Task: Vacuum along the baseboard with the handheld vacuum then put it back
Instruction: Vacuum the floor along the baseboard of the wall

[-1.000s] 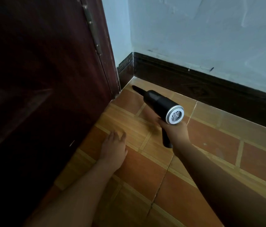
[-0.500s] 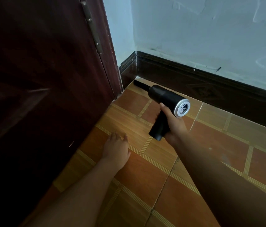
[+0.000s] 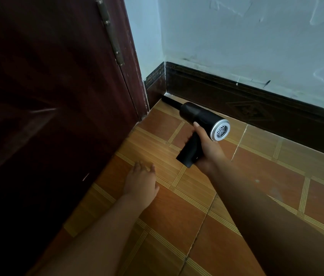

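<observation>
Handheld vacuum (image 3: 203,118) is being gripped by the right hand (image 3: 207,150), with the fingers curled round the black handle. Its nozzle (image 3: 172,101) is being aimed low into the corner where the baseboard (image 3: 236,104) is meeting the floor tiles (image 3: 266,176), just beside the door (image 3: 57,96). Left hand (image 3: 140,181) is being rested flat on the tiles, fingers fairly straight, nothing held.

Risks, as judged: the nozzle could be jammed in the corner or the dark trim scuffed if it is driven further in, and the door edge could be knocked on a leftward swing.

Hard to make out — the nozzle tip is being lost against the dark baseboard, so contact cannot be told. Fingertips behind the handle are being hidden. The vacuum's storage spot is not being shown.
</observation>
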The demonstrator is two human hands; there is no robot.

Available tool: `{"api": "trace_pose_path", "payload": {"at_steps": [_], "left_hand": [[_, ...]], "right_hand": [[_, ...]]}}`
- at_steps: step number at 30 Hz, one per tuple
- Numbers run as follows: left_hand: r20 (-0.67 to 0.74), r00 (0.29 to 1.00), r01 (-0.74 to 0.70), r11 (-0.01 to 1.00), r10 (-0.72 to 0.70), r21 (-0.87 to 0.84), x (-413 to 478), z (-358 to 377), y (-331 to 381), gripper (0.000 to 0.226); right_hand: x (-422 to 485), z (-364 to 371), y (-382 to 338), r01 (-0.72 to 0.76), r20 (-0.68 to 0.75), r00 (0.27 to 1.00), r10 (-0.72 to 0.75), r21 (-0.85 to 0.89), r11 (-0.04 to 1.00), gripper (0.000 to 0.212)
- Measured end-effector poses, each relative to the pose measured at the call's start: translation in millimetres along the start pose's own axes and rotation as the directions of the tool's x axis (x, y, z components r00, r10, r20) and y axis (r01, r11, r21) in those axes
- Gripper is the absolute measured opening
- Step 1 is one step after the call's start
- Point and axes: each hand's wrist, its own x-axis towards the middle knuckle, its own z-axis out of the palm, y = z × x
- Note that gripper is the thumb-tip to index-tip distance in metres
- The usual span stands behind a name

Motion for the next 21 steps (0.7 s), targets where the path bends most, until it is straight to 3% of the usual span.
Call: {"api": "trace_pose_path", "payload": {"at_steps": [21], "left_hand": [[-0.021, 1.000, 0.023, 0.999, -0.023, -0.027, -1.1, -1.2, 1.0, 0.062]], "right_hand": [[-15.8, -14.4, 1.8, -0.049, 0.032, 0.998, 0.052, -0.078, 0.996, 0.051]]}}
